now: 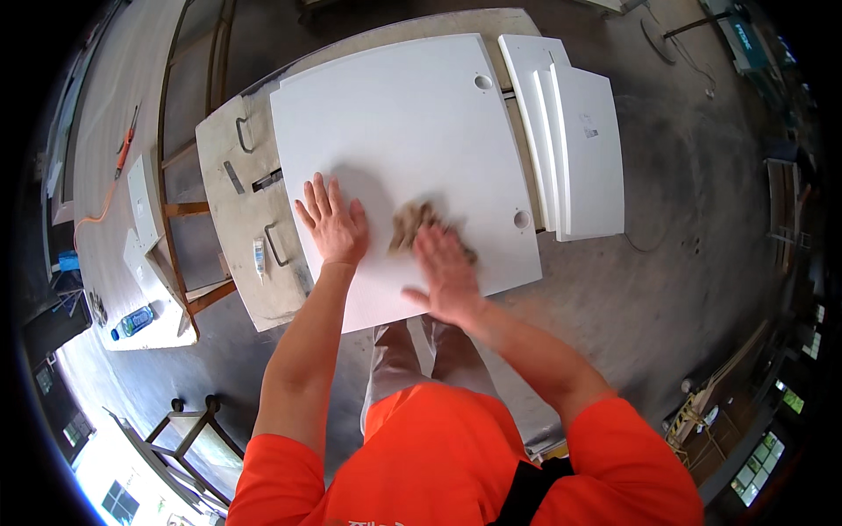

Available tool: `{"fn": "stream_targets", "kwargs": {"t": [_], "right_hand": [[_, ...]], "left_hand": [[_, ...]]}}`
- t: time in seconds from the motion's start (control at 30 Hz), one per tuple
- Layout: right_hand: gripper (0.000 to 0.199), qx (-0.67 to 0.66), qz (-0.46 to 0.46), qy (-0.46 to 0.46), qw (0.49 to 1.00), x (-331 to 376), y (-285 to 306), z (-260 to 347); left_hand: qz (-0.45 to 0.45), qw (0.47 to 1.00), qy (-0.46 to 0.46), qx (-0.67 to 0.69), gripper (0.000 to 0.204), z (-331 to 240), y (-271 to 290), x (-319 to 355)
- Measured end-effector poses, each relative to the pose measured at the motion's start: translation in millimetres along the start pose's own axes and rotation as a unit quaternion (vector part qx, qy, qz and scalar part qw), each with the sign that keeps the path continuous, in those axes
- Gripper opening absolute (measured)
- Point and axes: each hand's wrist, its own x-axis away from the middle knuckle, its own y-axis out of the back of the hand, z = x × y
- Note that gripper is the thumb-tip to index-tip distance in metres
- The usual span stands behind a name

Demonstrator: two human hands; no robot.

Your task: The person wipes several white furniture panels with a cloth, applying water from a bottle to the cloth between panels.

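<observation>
A large white panel [395,114], with two round holes along its right edge, lies flat in front of me. My left hand [337,226] rests palm down on its left part, fingers spread, holding nothing. On the panel's right half, a crumpled brown rag [406,226] is under the fingers of my right hand [447,273], which presses it against the surface with the thumb out to the side. That hand is blurred by motion, and its fingers hide part of the rag.
The panel lies on a worn workbench [230,184]. On the bench's left are a dark handle [274,245] and a white tube [259,256]. Several white boards [592,158] overlap at the right. A long table [132,70] at far left bears an orange-handled tool [125,151] and a bottle [133,323].
</observation>
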Motion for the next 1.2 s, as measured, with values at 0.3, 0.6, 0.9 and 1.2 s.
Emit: {"fn": "stream_targets", "kwargs": {"t": [0.3,0.6,0.9,1.2], "right_hand": [[0.087,-0.034,-0.074,-0.048,0.996,6.1,13.4,1.3],[0.083,0.055,-0.082,-0.154,0.983,6.2,13.8,-4.6],[0.080,0.045,-0.130,-0.163,0.977,-1.3,9.2,-3.6],[0.086,0.088,-0.161,-0.258,0.948,-4.1,24.0,-38.1]], "left_hand": [[0.000,1.000,0.006,0.019,0.059,4.1,-7.7,2.8],[-0.007,1.000,-0.005,0.017,0.057,-1.1,-4.7,2.0],[0.006,0.999,-0.003,0.039,0.057,-0.2,-5.8,2.7],[0.030,0.998,-0.010,0.047,0.053,-0.3,-3.6,1.4]]}}
